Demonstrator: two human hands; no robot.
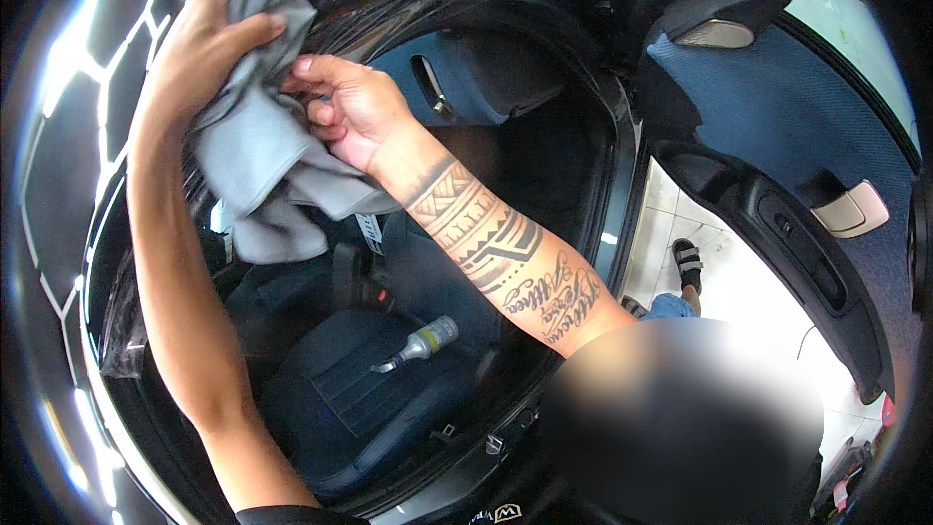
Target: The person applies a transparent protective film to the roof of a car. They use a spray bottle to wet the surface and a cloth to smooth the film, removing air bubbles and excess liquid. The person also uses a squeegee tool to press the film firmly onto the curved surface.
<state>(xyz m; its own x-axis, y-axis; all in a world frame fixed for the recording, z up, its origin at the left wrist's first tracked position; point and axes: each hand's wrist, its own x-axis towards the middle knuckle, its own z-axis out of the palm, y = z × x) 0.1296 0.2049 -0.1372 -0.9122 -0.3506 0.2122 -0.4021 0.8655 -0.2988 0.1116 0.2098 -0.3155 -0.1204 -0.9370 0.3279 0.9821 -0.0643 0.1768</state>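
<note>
A grey cloth hangs bunched and in folds at the upper left, over the car's door opening. My left hand grips its top part, the thumb pressed across the fabric. Just right of it, my right hand has its fingers curled in a pinch at the cloth's edge. The fingertips there are partly hidden by the folds. Below the cloth, inside the car, a spray bottle with a yellow-banded label lies on its side on the dark seat.
An open car door with a black armrest and blue panel stands at the right. The glossy dark roof along the left reflects bright light strips. A sandalled foot stands on the white tiled floor. A blurred patch covers the lower right.
</note>
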